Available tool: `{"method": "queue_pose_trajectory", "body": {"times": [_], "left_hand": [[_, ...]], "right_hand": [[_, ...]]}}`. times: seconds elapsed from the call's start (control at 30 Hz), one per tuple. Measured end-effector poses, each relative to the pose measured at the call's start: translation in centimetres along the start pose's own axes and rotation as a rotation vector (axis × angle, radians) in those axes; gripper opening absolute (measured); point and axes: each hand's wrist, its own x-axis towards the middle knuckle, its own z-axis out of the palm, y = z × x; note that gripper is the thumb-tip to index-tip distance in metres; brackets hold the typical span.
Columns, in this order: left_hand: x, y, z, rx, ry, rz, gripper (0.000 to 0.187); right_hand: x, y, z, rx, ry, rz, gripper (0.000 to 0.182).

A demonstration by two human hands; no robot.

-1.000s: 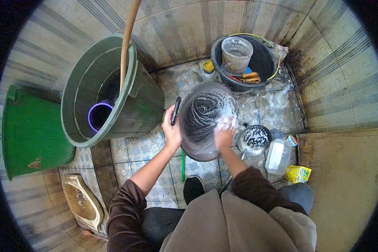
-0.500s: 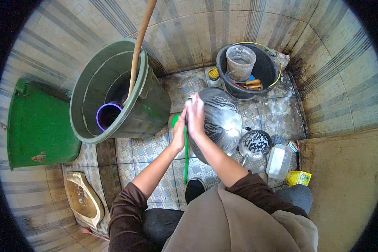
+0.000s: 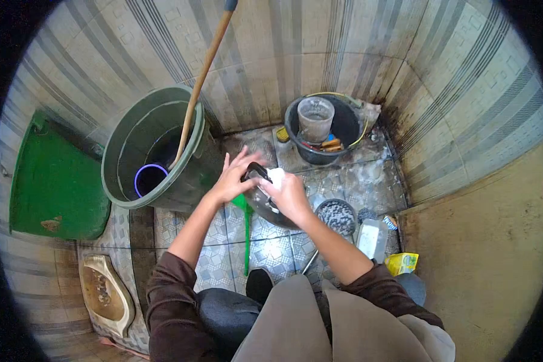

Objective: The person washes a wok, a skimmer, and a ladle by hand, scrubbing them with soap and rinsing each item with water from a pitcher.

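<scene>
A dark metal wok (image 3: 268,208) stands tilted on edge between my hands, its black loop handle (image 3: 259,171) at the top. My left hand (image 3: 229,182) holds the handle with the thumb over it; its other fingers are spread and blurred. Closed around a white, foamy scrubber (image 3: 276,177), my right hand (image 3: 288,194) presses at the handle's near side. Just below the wok, a green long-handled plastic tool (image 3: 247,235) lies on the tiles. To the right sits a small pan (image 3: 336,217) full of suds, its handle pointing towards me.
A big green bin (image 3: 190,193) holds a purple-rimmed container (image 3: 151,179) and a wooden pole (image 3: 202,81). At the back stands a black basin (image 3: 320,157) with a grey pail (image 3: 315,123). A clear plastic box (image 3: 372,239) and yellow packet (image 3: 401,263) lie right; a squat toilet (image 3: 122,289) is left.
The wok has turned from showing its broad soapy face to a tilted edge-on stance. My hands have parted around its handle. The view has shifted, and the small pan's handle shows more.
</scene>
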Motion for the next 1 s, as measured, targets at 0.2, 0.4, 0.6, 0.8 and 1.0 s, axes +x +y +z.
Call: {"method": "queue_pose_trajectory", "body": {"times": [0.2, 0.4, 0.6, 0.8, 1.0], "left_hand": [[2.2, 6.5, -2.5, 0.143, -0.025, -0.271, 0.047], [3.6, 10.0, -2.0, -0.158, 0.172, -0.471, 0.037], [3.1, 14.3, -1.8, -1.049, 0.291, -0.599, 0.021], [1.7, 19.3, -0.4, -1.025, 0.487, -0.524, 0.024], [1.5, 19.9, 2.1, -0.779, 0.518, -0.435, 0.029]], "right_hand": [[2.6, 0.6, -5.8, -0.172, 0.019, -0.135, 0.033], [2.0, 3.1, -11.6, -0.296, 0.601, -0.275, 0.022], [1.6, 2.0, -11.8, -0.141, 0.545, -0.226, 0.026], [2.1, 5.5, -11.5, -0.137, 0.352, 0.114, 0.034], [0.5, -0.7, -10.4, -0.186, 0.238, -0.205, 0.024]]}}
